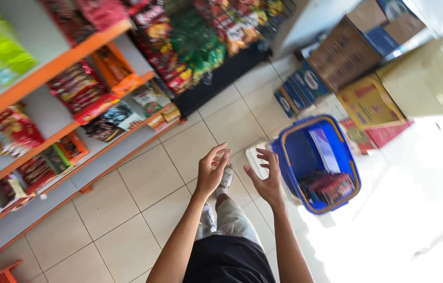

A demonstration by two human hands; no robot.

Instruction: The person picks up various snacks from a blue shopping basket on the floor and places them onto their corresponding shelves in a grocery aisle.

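Item 1, left hand [212,170]: raised over the tiled floor [143,183], fingers spread and slightly curled, grasping nothing.

Item 2, right hand [267,181]: raised just beside the left, palm turned inward, fingers loosely curled and released, holding nothing. The 2 hands face each other with a small gap between them, not touching.

Item 3, blue shopping basket [290,173]: stands on the floor just right of the right hand, yellow-trimmed rim, open top. Inside lie dark red packets [329,187] at the near end and 1 pale striped packet [325,149] against the far wall. It is the nearest thing to either hand.

Handling note, as a judgement: both hands are free, so a reach into the basket or to its rim looks best made from above with the right hand, coming straight down to avoid knocking the near wall. The picture is motion-blurred, so finer detail of the fingers cannot be told.

Item 4, shelving [48,71]: orange-edged grey shelves at left, well apart from the hands, stocked with red, green and orange snack packets.

Item 5, cardboard boxes [347,52]: stacked on the floor beyond the basket, with blue cartons [305,84] and a yellow carton [368,102] beside them; these crowd the basket's far side.

Item 6, the person's own legs and shoes [227,175]: directly below the hands, between them and the floor.

Strong glare covers the floor at lower right.
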